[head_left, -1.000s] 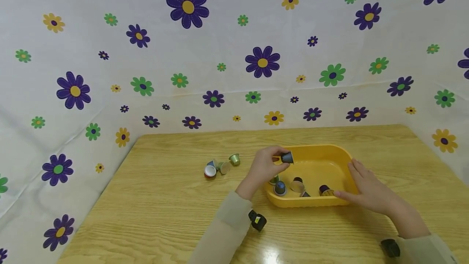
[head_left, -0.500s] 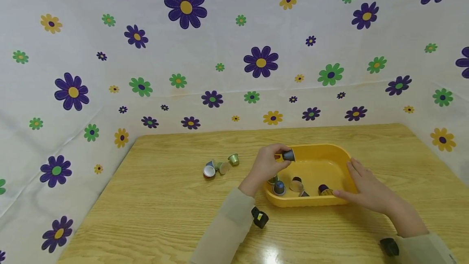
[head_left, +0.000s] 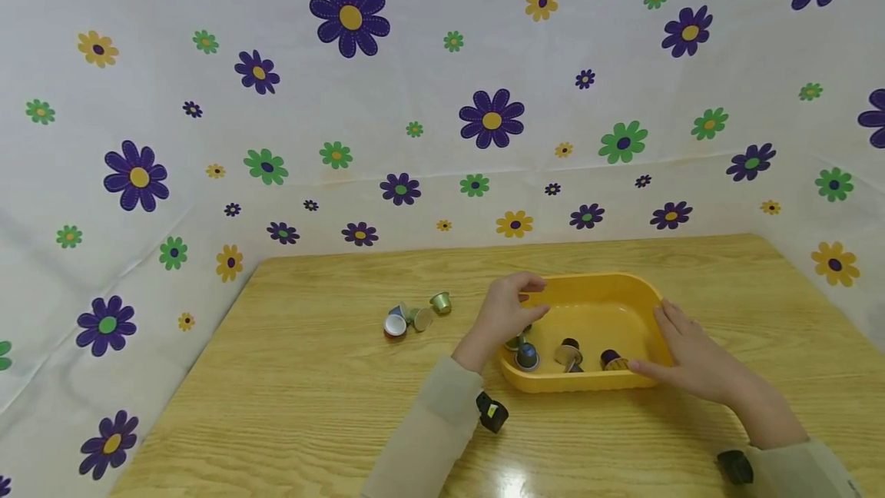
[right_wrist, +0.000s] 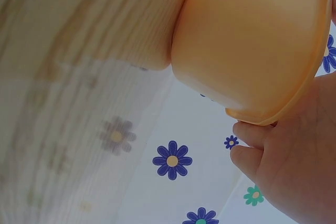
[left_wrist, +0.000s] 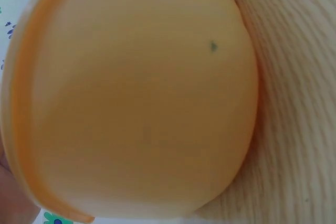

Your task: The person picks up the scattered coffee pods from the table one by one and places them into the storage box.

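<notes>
My left hand [head_left: 505, 312] hovers over the left end of a yellow plastic tray [head_left: 588, 383], thumb and fingers apart with nothing between them. Inside the tray lie several coffee capsules, among them a blue one [head_left: 527, 356] at the left and a dark one [head_left: 611, 360] near the front right. Part of the left end is hidden by the left hand. My right hand [head_left: 705, 360] holds the tray at its right end, thumb at the front rim and fingers along the right side. In the right wrist view, two fingers [right_wrist: 252, 135] show close under the tray's rim.
Left of the tray a small group of capsules lies on the wooden table [head_left: 311, 375]: a green one [head_left: 441, 303], a white-lidded one [head_left: 395, 325] and others against it. A white flower-print cloth [head_left: 415, 98] stands around the table's back and sides.
My left hand has let go of the dark capsule it pinched over the tray, and its fingers have spread. A capsule in the tray has shifted slightly right. The right hand keeps its place.
</notes>
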`<state>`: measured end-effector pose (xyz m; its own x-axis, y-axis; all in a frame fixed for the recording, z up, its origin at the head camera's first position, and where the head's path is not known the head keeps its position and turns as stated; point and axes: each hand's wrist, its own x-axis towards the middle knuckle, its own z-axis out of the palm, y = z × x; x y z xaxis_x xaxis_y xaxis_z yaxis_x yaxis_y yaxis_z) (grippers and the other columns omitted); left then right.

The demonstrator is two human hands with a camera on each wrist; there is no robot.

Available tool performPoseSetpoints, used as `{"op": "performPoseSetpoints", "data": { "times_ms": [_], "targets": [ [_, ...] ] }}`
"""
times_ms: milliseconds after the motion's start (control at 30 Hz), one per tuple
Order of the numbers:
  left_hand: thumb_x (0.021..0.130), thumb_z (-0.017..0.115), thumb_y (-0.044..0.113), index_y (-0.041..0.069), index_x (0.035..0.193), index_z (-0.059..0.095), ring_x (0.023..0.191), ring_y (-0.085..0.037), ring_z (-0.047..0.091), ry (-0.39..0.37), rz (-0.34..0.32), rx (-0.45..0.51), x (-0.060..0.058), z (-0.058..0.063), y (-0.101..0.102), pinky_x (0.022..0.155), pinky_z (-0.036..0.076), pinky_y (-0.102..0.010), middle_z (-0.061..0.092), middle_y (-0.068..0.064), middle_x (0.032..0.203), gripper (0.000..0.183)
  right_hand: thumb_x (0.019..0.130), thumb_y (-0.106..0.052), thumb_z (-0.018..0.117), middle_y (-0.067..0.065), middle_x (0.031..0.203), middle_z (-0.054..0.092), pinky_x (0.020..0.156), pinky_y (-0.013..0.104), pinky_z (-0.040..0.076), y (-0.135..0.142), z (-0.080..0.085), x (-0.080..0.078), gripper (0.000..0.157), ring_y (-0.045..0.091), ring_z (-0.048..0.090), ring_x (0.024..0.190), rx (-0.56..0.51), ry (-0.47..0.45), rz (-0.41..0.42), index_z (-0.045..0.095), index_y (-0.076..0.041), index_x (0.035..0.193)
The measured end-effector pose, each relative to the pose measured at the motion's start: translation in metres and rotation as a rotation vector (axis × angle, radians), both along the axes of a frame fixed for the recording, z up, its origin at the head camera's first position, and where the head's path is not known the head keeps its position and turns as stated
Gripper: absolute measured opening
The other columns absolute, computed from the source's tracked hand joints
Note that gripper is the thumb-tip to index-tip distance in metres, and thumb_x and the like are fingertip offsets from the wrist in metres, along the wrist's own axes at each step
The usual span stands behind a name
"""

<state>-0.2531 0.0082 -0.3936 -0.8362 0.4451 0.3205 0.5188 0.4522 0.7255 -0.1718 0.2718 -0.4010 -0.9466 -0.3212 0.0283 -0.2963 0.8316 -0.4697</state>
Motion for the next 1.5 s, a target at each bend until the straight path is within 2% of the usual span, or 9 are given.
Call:
{"op": "performPoseSetpoints", "data": {
  "times_ms": [233, 400, 633, 867, 1133, 1500],
  "targets": [
    [0.079, 0.066, 0.007, 0.002, 0.105, 0.06, 0.099, -0.02, 0.056, -0.024, 0.012, 0.006, 0.001, 0.0, -0.002, 0.084, 0.045, -0.025, 0.06, -0.007, 0.106, 0.027, 0.08, -0.046, 0.059, 0.036, 0.137, 0.005, 0.099, 0.058, 0.006, -0.001, 0.001, 0.0, 0.095, 0.049, 0.007, 0.124, -0.003, 0.0, 0.006, 0.012, 0.019, 0.131],
    [0.079, 0.066, 0.008, 0.004, 0.104, 0.06, 0.099, -0.02, 0.056, -0.04, 0.022, 0.001, 0.002, 0.0, -0.002, 0.083, 0.045, -0.024, 0.06, -0.005, 0.105, 0.026, 0.08, -0.045, 0.059, 0.036, 0.137, 0.005, 0.099, 0.058, 0.006, -0.001, 0.002, 0.0, 0.095, 0.049, 0.007, 0.124, -0.002, 0.002, 0.005, 0.013, 0.02, 0.131],
    [0.081, 0.064, 0.01, 0.002, 0.103, 0.061, 0.097, -0.017, 0.056, -0.001, -0.014, 0.027, 0.006, 0.001, -0.007, 0.08, 0.045, -0.018, 0.06, -0.006, 0.104, 0.024, 0.08, -0.046, 0.059, 0.036, 0.137, 0.005, 0.098, 0.059, 0.008, -0.001, 0.002, 0.0, 0.096, 0.049, 0.008, 0.124, 0.002, -0.001, -0.002, 0.013, 0.02, 0.131],
    [0.08, 0.065, 0.008, 0.004, 0.105, 0.061, 0.099, -0.017, 0.055, -0.06, 0.012, 0.048, 0.009, 0.002, -0.013, 0.083, 0.043, -0.019, 0.06, -0.007, 0.107, 0.026, 0.08, -0.046, 0.059, 0.037, 0.137, 0.005, 0.098, 0.06, 0.009, -0.001, 0.001, -0.001, 0.096, 0.05, 0.008, 0.124, 0.005, 0.004, -0.001, 0.012, 0.02, 0.131],
    [0.08, 0.065, 0.006, 0.002, 0.104, 0.06, 0.098, -0.018, 0.055, -0.025, 0.011, 0.05, 0.012, 0.001, -0.022, 0.085, 0.045, -0.027, 0.06, -0.009, 0.105, 0.025, 0.08, -0.046, 0.06, 0.037, 0.137, 0.006, 0.097, 0.06, 0.009, 0.0, 0.0, 0.0, 0.096, 0.05, 0.009, 0.123, 0.003, 0.01, -0.001, 0.012, 0.02, 0.131],
    [0.081, 0.064, 0.006, 0.002, 0.103, 0.06, 0.098, -0.02, 0.055, -0.025, 0.011, 0.052, 0.016, -0.001, -0.034, 0.085, 0.043, -0.023, 0.06, -0.011, 0.104, 0.023, 0.08, -0.046, 0.059, 0.036, 0.137, 0.006, 0.096, 0.062, 0.011, 0.0, 0.001, 0.0, 0.096, 0.051, 0.009, 0.123, 0.008, 0.002, -0.005, 0.012, 0.019, 0.132]
  ]
}}
